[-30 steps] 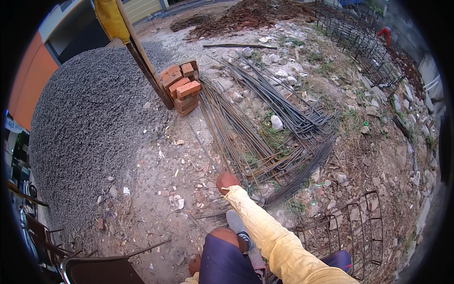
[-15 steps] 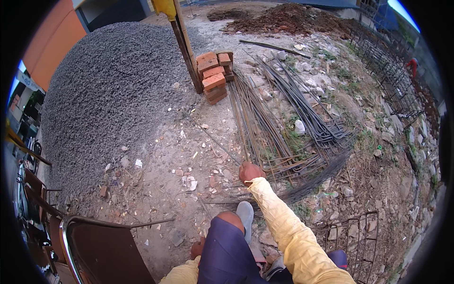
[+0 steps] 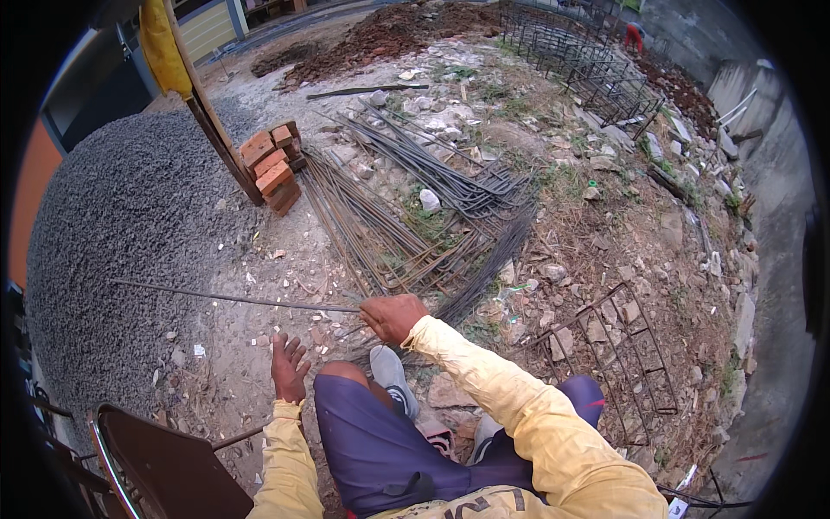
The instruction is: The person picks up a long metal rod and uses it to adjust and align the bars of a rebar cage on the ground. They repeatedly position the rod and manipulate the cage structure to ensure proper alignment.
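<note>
Fingers of right hand [image 3: 394, 318] closed round one thin rod [image 3: 233, 299], which extends leftward from them; left hand [image 3: 289, 370] empty, fingers spread. Progress: one rod gripped; piled rods [image 3: 356, 206] beyond right fingers, unheld.
</note>
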Available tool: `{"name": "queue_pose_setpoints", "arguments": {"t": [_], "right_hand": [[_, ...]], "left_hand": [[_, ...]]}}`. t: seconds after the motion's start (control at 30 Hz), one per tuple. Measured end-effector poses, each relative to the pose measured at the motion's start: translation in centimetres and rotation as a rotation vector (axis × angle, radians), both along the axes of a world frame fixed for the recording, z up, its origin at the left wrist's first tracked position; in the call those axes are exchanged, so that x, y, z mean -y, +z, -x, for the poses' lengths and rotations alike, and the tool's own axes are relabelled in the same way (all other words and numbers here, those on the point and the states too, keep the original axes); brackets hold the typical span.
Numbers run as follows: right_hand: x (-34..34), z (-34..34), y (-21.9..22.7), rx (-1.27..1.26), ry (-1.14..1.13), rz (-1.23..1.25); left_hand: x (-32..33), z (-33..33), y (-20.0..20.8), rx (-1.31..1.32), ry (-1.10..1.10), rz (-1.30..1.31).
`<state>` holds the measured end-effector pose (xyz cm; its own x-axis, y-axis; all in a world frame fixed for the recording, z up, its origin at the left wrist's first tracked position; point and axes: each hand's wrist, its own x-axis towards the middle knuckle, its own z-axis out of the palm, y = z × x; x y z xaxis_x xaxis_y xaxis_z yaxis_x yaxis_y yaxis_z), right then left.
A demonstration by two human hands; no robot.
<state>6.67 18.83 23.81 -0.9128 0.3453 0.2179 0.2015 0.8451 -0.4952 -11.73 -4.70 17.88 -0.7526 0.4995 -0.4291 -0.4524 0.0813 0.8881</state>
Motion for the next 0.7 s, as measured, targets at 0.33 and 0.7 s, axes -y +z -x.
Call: {"name": "queue_pose_setpoints", "arguments": {"t": [0.33, 0.7], "right_hand": [[-2.3, -4.9, 0.6, -0.245, -0.223, 0.002], [1.8, -19.1, -0.3, -0.041, -0.522, 0.512]], "left_hand": [[-12.9, -4.8, 17.0, -0.256, -0.281, -0.512], [-17.4, -7.8, 26.0, -0.722, -0.168, -0.751]]}}
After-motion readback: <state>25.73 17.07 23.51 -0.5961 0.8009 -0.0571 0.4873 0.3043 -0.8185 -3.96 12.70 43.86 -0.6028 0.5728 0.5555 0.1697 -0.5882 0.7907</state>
